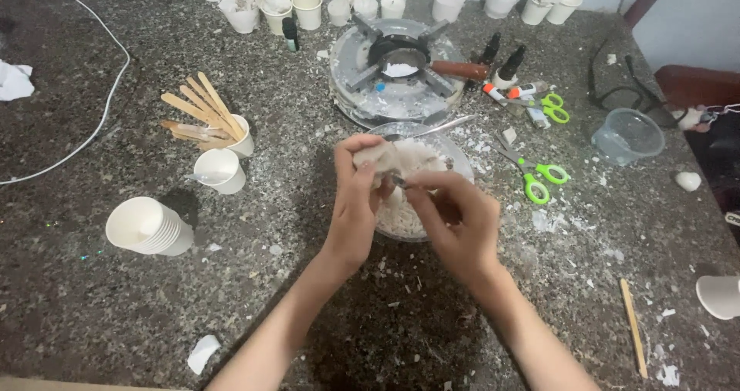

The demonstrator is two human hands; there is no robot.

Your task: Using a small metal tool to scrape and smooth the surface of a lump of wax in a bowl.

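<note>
- My left hand (356, 198) grips a pale whitish lump (378, 158) over the glass bowl (455, 154), fingers curled round its left side, thumb on top; held there, I judge, so crumbs drop into the bowl and not onto the counter (92, 298).
- My right hand (455, 218) pinches narrow at the lump's lower edge, fingertips close together; a small dark bit shows between them, cannot tell whether it is a tool or a shadow.
- Lump: off-white, rough, waxy-looking, irregular, about palm-filling; its right face is exposed and its left is hidden by fingers.
- Bowl sits at counter centre, touching both hands from below in view, filled with white shavings (401, 214); a metal spoon (435, 129) leans in its far rim, handle pointing right.
- Just behind the bowl is a round grey burner stand (397, 63), probably kept close for melting.
- Left: stack of paper cups (146, 225), single cup (220, 169), cup of wooden sticks (202, 114), all in easy reach.
- Right: green-handled scissors (536, 177), a second pair (551, 107), an empty plastic tub (628, 135), a loose stick (634, 325).
- White flakes litter the speckled counter around the bowl.
</note>
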